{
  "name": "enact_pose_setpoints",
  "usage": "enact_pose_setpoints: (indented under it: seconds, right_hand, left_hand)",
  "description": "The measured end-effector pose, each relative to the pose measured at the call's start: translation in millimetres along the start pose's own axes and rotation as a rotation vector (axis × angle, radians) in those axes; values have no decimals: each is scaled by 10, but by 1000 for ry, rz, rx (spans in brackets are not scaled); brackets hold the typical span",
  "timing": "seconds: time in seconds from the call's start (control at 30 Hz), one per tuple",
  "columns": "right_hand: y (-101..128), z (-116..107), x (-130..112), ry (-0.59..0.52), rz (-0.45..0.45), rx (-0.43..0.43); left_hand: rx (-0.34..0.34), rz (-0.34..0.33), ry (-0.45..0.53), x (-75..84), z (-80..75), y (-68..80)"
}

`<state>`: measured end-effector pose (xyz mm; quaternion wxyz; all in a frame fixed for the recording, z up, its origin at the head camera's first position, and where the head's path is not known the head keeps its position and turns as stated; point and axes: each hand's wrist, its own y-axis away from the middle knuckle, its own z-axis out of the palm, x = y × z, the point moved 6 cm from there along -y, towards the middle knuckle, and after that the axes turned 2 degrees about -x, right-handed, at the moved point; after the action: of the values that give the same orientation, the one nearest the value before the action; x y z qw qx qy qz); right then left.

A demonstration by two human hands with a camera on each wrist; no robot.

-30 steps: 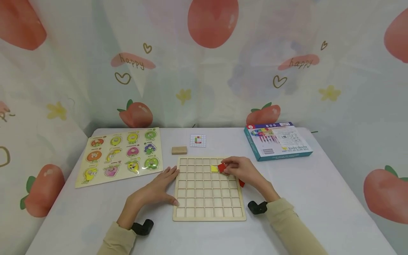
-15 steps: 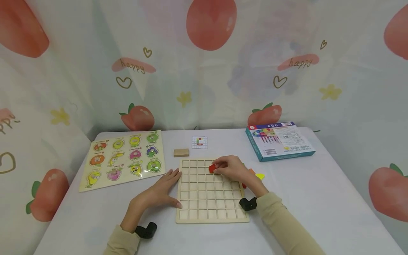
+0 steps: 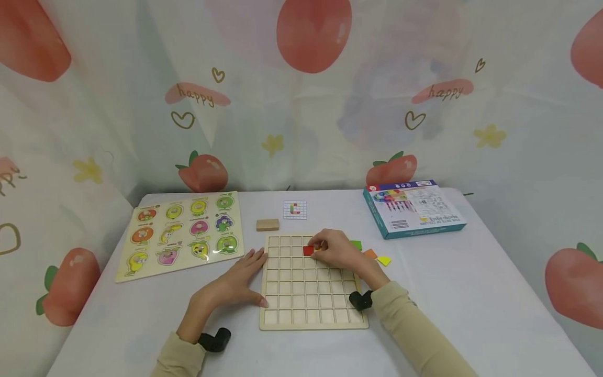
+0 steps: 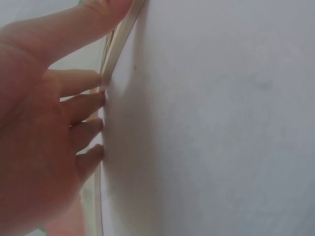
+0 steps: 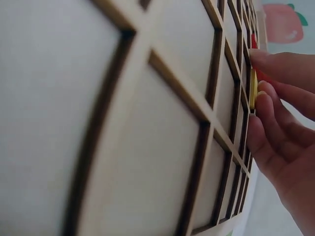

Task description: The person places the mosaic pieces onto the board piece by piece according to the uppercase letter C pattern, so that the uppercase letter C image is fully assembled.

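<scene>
Left hand: fingers spread and fairly straight, holding nothing, thumb and fingertips touching the left edge of the wooden grid board.
Right hand: thumb and fingers bent in, pinching a red tile.
Red tile: at the second row from the far side of the grid board, beside a yellow tile already in the grid; the fingers cover much of this, so whether it sits flat is hard to tell.
Loose tiles: green, orange and yellow, by the board's right edge.
Table: white and smooth, running back to the backdrop.
Far side: wooden block and pattern card beyond the board; fruit puzzle at left, teal-edged box at right.
Backdrop: pale cloth on three sides, printed with peaches, hearts, yellow flowers and "happy".
</scene>
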<state>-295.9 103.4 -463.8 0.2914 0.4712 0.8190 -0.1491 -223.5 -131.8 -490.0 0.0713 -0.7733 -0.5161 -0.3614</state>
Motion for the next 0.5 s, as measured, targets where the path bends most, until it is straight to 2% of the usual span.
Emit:
enact_pose_setpoints:
  seconds: [0.23, 0.33, 0.5]
  right_hand:
    - [82, -73, 18, 10, -62, 53]
    - [137, -115, 60, -1, -50, 62]
    - [244, -185, 153, -16, 19, 55]
  left_hand:
    - [-5, 3, 0, 6, 6, 7]
    - [-6, 4, -3, 2, 7, 1]
    - [-6, 1, -6, -10, 3, -4]
